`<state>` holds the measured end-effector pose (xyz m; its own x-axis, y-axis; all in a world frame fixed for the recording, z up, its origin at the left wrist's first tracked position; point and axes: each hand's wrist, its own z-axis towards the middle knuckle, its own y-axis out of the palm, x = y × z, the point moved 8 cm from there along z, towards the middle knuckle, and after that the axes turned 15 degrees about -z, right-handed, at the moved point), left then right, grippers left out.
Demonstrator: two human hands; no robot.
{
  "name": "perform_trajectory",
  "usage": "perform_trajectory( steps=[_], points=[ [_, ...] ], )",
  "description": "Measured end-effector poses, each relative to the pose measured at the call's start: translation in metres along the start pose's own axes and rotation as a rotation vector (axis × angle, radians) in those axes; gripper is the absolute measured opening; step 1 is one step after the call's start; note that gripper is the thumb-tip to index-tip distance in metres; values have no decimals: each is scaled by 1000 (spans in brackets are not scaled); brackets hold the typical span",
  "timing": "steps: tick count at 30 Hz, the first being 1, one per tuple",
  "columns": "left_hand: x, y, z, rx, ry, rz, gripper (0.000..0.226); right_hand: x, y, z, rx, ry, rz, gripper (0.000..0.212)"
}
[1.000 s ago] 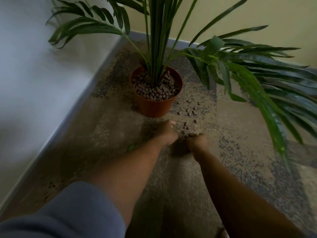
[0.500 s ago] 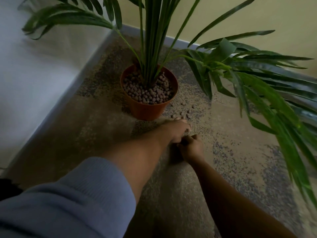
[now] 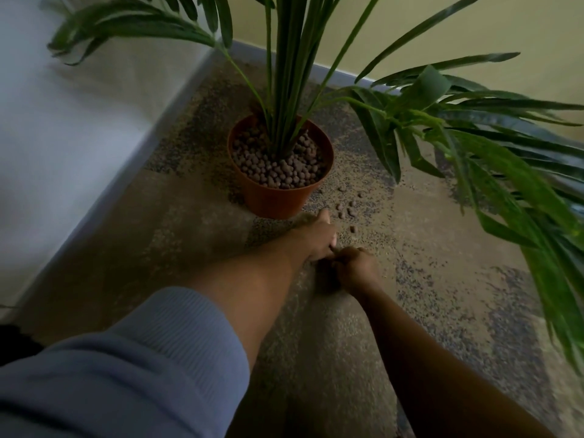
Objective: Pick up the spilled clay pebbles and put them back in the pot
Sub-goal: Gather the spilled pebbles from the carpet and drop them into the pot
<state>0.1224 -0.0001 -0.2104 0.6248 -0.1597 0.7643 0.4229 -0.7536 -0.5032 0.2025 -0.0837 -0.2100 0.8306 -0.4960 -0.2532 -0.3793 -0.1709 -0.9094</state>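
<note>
Gathering stage, loose pebbles still on the floor. At far left your sleeve [image 3: 132, 358] fills the lower corner, with the wall [image 3: 63, 128] and its skirting running up beside the carpet [image 3: 177, 235]. Next comes the pot [image 3: 278, 200], upright on the carpet and heaped with pebbles round the palm [image 3: 284, 74] stems. Your left hand [image 3: 317, 237] lies low on the carpet just in front of the pot's base, fingers partly curled and one finger stretched toward the spill; whether it holds anything cannot be told. Touching it on the right, your right hand [image 3: 355, 270] is closed into a loose fist, knuckles up; it probably cups collected pebbles, but the contents are hidden. Beyond both hands, just right of the pot's base, the spilled pebbles [image 3: 346, 210] lie scattered in a small cluster, one stray a little nearer to you.

The next move, as judged from this layout, calls for a short reach forward and right to pinch up the cluster, then a lift over the rim to drop the load.

At right the fronds [image 3: 493, 159] droop low over the carpet beside the spill and may brush your right arm. The dark speckles in the carpet resemble small pebbles, so check by touch.
</note>
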Motion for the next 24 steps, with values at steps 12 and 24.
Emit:
perform_trajectory(
  steps=[12,24],
  points=[
    [2,0,-8,4,15,239,17,-5,-2,-3,56,-6,-34,25],
    [-27,7,-50,15,-346,-1175,23,-31,18,-17,-334,392,1549,19]
  ],
)
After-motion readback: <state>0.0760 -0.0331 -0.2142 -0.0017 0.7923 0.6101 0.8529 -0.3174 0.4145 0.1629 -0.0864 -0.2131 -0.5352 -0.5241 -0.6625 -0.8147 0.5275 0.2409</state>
